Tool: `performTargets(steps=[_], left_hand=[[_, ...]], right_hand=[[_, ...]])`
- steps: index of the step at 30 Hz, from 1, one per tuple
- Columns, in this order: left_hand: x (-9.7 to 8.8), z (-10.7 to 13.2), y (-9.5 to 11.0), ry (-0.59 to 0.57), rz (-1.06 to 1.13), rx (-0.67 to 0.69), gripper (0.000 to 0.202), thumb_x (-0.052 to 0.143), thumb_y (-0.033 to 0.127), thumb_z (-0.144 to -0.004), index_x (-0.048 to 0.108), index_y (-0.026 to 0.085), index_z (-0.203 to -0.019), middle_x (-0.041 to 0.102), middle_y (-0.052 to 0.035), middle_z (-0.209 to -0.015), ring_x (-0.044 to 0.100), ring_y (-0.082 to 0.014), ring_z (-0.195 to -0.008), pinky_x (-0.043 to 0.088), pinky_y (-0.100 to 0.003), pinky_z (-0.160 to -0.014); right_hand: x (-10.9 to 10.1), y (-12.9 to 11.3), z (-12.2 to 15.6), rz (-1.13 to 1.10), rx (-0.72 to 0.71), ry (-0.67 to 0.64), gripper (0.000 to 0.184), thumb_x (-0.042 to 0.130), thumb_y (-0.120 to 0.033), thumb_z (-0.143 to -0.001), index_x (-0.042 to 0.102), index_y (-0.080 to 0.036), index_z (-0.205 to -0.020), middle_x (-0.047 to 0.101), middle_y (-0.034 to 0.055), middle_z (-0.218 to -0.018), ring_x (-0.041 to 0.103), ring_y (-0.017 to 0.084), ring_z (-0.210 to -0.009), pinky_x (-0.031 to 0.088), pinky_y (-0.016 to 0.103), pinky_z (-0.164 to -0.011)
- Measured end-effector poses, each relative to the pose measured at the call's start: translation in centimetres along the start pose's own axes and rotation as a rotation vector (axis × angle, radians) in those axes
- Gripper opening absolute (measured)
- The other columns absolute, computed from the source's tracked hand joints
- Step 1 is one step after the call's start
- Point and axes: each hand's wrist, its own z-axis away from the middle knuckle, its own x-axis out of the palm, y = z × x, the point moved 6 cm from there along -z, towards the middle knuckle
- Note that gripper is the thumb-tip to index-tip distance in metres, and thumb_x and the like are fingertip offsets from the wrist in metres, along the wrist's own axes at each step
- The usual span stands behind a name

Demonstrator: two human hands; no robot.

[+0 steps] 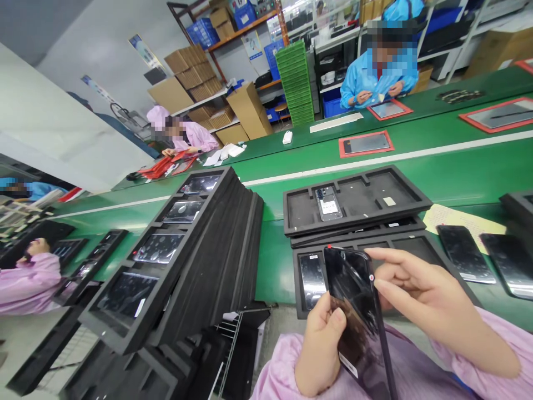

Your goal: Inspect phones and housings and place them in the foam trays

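Observation:
I hold a black smartphone [353,289] upright in front of my chest, its glossy screen facing me. My left hand [320,350] is closed round its lower edge, thumb pressed on the glass. My right hand [433,300] pinches the phone's upper right edge with thumb and forefinger, the other fingers stretched out. Just beyond the phone lies a black foam tray [420,241] with another phone [312,278] in its left slot. Behind it a stack of similar trays [358,200] carries a phone lying back side up [328,203].
A tall leaning stack of black foam trays [200,261] filled with phones stands at my left. Loose phones [464,253] lie on the green conveyor [416,166] at right, by yellow paper. Red-framed tablets [365,143] ride the belt. Other workers in pink and blue coats sit around it.

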Motion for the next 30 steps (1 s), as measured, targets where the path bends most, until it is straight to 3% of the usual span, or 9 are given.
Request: performTargets(steps=[13,21,30], left_hand=[[-0.3,0.4,0.1,-0.053,-0.04,0.049,0.039,0.063,0.044,-0.08,0.063,0.018,-0.109,0.067,-0.0088,-0.098,0.059,-0.0221,-0.094,0.045,-0.032,-0.086],[-0.4,0.5,-0.1,-0.047,-0.029,0.032,0.037,0.065,0.046,-0.077,0.065,0.016,-0.099,0.068,-0.0076,-0.088,0.061,-0.0198,-0.083,0.046,-0.029,-0.076],[0.6,0.3,0.0,-0.025,0.093,-0.054,0.037,0.074,0.047,-0.067,0.066,0.017,-0.085,0.064,-0.003,-0.074,0.057,-0.014,-0.068,0.044,-0.024,-0.069]], right_hand=[[0.2,-0.9,0.2,-0.04,0.054,-0.02,0.025,0.056,-0.029,-0.078,0.054,-0.019,-0.101,0.056,-0.0049,-0.055,0.057,0.011,-0.045,0.052,0.02,-0.045],[0.6,-1.6,0.2,0.012,0.01,-0.018,0.029,0.053,-0.019,-0.072,0.05,-0.021,-0.101,0.055,-0.0063,-0.055,0.052,0.008,-0.042,0.045,0.016,-0.04],[1.0,-0.8,0.2,-0.056,0.11,-0.001,0.024,0.056,-0.03,-0.077,0.051,-0.02,-0.098,0.053,-0.0063,-0.052,0.053,0.01,-0.043,0.047,0.019,-0.041]])
